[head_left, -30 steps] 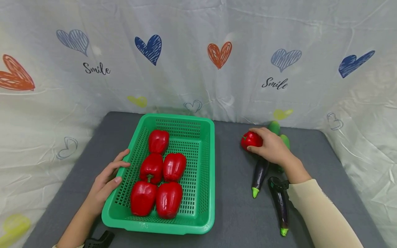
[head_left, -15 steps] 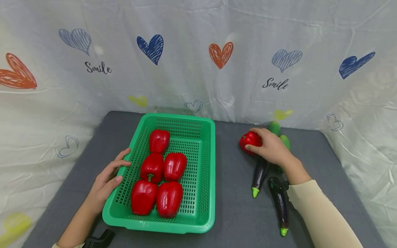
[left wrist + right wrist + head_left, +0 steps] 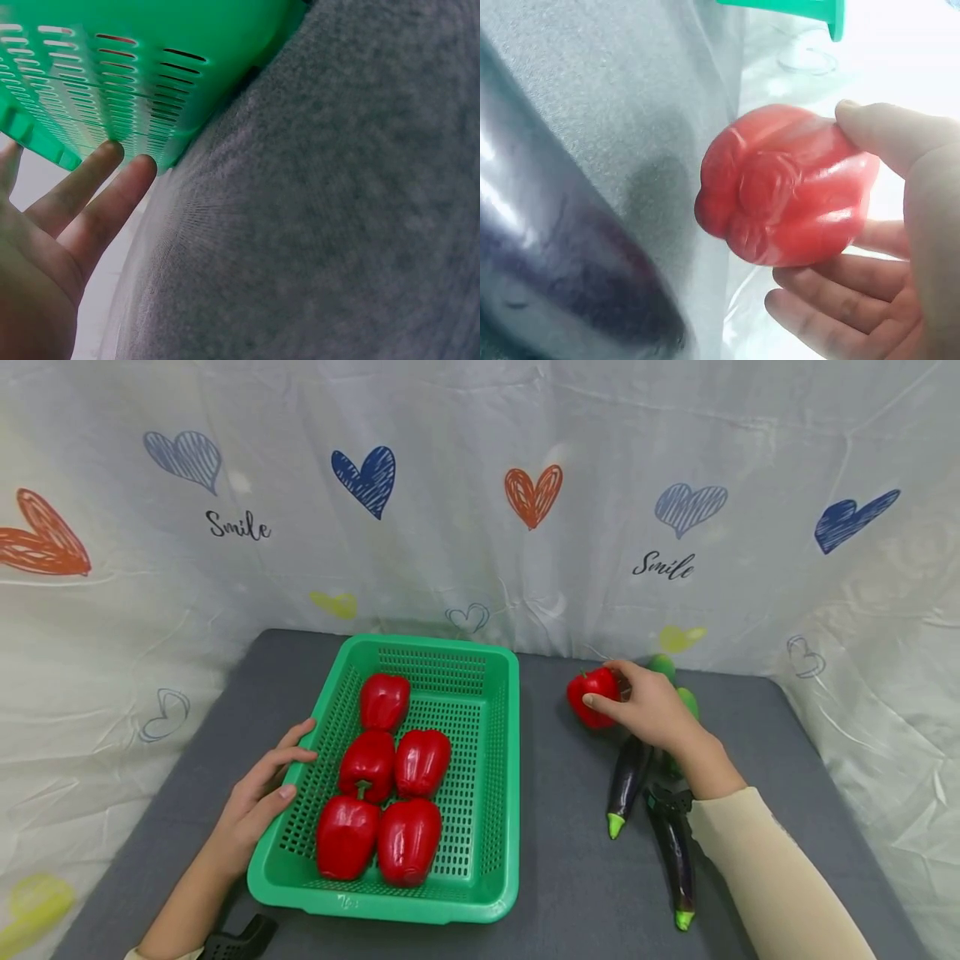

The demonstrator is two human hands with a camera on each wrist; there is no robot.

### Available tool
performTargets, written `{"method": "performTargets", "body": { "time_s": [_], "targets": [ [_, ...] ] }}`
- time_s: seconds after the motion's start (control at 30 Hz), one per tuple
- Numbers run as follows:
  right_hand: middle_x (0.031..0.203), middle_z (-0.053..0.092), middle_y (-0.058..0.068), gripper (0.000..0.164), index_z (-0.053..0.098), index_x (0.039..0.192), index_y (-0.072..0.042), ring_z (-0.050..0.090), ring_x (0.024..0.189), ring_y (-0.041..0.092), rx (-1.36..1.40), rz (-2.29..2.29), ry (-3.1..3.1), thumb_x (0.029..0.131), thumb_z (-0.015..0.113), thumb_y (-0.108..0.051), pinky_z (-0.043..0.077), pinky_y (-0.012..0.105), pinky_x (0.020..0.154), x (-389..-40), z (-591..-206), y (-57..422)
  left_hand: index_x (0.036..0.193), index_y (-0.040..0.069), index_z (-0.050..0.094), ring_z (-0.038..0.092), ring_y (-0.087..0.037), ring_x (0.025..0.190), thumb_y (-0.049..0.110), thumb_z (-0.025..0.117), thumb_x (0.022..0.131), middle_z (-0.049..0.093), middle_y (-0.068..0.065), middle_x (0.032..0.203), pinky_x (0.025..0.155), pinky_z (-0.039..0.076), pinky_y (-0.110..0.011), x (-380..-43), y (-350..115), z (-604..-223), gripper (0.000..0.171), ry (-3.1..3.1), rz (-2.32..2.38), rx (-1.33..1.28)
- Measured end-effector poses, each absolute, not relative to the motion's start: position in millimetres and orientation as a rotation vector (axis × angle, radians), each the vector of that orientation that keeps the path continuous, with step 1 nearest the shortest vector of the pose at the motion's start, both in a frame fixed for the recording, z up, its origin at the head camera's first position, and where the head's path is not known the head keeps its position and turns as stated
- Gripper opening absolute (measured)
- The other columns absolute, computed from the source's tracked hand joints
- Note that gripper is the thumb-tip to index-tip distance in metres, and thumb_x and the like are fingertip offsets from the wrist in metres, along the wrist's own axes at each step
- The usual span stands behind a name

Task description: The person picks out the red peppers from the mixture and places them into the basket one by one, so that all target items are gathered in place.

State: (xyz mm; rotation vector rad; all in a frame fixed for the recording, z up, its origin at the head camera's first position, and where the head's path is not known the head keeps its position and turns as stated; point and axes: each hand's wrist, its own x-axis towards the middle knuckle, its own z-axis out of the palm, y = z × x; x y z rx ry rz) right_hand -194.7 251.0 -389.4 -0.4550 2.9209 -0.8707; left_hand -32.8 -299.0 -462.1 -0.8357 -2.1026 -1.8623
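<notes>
My right hand (image 3: 654,707) grips a red bell pepper (image 3: 592,697) between thumb and fingers, right of the basket. In the right wrist view this bell pepper (image 3: 780,187) shows its lobed end, lifted off the cloth, its shadow below. My left hand (image 3: 258,793) rests at the left rim of a green perforated basket (image 3: 507,760); from the left wrist, its straight fingers (image 3: 112,210) lie against the slotted outer wall. Several red bell peppers (image 3: 366,766) lie inside that basket, mostly toward its left side.
Two dark eggplants with green tips, one eggplant (image 3: 628,781) and a nearer eggplant (image 3: 675,860), lie under and beside the right forearm. Behind the right hand, partly hidden, are green cucumber-like vegetables (image 3: 662,666). A white cloth (image 3: 450,527) with printed hearts hangs behind the grey table (image 3: 562,860).
The right hand has lifted the bell pepper and moved it slightly left, away from the eggplant. The left hand and basket stay where they were.
</notes>
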Motion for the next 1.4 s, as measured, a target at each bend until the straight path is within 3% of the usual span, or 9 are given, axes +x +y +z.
{"method": "performTargets", "body": {
  "time_s": [0.43,0.93,1.4],
  "targets": [
    [0.133,0.069,0.015,0.067,0.055,0.15,-0.005,0.073,0.107,0.037,-0.498,-0.988,2.915,0.101,0.076,-0.046,0.064,0.054,0.086,-196,-376,235,0.14,-0.016,0.052,0.025,-0.028,0.163,-0.02,0.039,0.097,0.032,-0.025,0.174,0.118,0.031,-0.025,-32,-300,-460,0.045,-2.117,-1.864,-0.819],
    [0.139,0.064,0.014,0.067,0.054,0.153,-0.004,0.068,0.113,0.035,-0.615,-1.071,2.919,0.101,0.078,-0.038,0.062,0.055,0.09,-194,-362,218,0.14,-0.017,0.051,0.023,-0.028,0.165,-0.021,0.038,0.097,0.03,-0.025,0.175,0.12,0.03,-0.024,-32,-299,-460,0.045,-2.094,-1.877,-0.841],
    [0.135,0.067,0.011,0.064,0.057,0.149,-0.006,0.073,0.106,0.032,-0.669,-1.102,2.911,0.102,0.076,-0.045,0.063,0.053,0.088,-189,-337,192,0.141,-0.017,0.051,0.023,-0.027,0.165,-0.02,0.038,0.097,0.031,-0.024,0.175,0.12,0.029,-0.024,-31,-298,-460,0.045,-2.098,-1.882,-0.829]
  ]
}}
